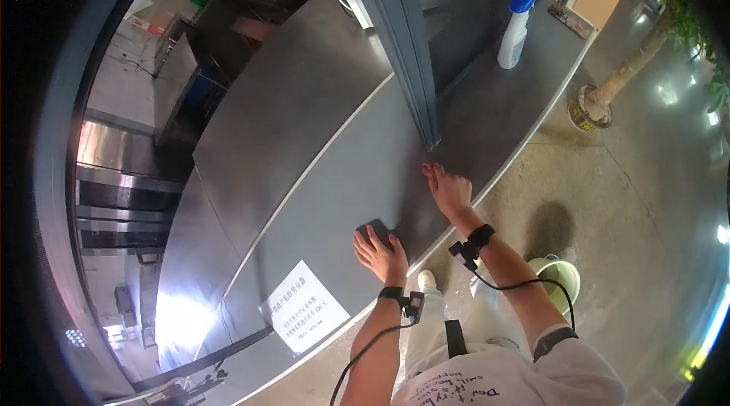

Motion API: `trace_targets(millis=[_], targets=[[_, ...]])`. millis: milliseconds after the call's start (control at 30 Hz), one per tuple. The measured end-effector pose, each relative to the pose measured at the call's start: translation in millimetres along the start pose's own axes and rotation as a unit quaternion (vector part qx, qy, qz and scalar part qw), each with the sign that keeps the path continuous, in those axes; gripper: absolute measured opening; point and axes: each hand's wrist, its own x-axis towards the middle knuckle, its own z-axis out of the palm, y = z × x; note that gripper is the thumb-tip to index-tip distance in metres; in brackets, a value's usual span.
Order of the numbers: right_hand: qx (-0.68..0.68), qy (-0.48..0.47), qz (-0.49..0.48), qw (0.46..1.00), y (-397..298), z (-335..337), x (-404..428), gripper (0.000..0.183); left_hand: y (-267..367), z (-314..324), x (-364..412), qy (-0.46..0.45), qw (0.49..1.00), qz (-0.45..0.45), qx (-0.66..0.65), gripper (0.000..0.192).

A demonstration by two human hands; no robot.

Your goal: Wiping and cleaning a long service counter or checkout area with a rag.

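Note:
My left hand [381, 255] rests on the grey countertop [325, 178], fingers apart, with a dark patch like a shadow just beyond the fingertips. Farther along, my right hand [450, 189] is low over the counter near its front edge. Its fingers are curled in, and I see nothing held in them, though their undersides are hidden. Just past that hand stands the foot of a dark grey metal window frame post [419, 81]. To the left of my left hand, a white printed paper sheet [305, 309] lies on the counter.
A white spray bottle with a blue head [516, 29] stands on the counter beyond the post. Below the counter's edge are a pale green bucket [564, 277] and a potted plant [593, 106]. A lower worktop [256, 121] lies inside the window. Cables run from both wrist straps.

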Motion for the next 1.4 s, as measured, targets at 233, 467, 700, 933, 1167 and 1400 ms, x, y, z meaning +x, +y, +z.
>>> trace_targets(millis=[233, 467, 700, 933, 1167, 1400], targets=[[-0.013, 0.067, -0.1, 0.993, -14, 28, 52, 0.019, 3, 7, -1, 0.011, 1.0, 0.021, 0.011, 0.061], [0.043, 0.036, 0.067, 0.996, -39, 24, 14, 0.018, -16, -1, 1, 0.016, 0.999, 0.008, 0.03, 0.06], [-0.02, -0.002, 0.083, 0.996, -5, 33, 36, 0.024, 15, 7, -4, -0.003, 1.0, 0.016, -0.003, 0.06], [0.016, 0.011, 0.07, 0.997, -30, 18, -11, 0.027, -1, 0, 0, 0.011, 1.0, 0.017, 0.013, 0.061], [0.011, 0.042, 0.017, 0.999, -17, 37, 34, 0.027, 6, 8, -2, 0.005, 1.0, 0.024, 0.011, 0.061], [0.019, -0.059, 0.111, 0.992, -38, 22, 14, 0.031, -5, 4, 1, 0.011, 0.999, 0.016, 0.036, 0.06]])
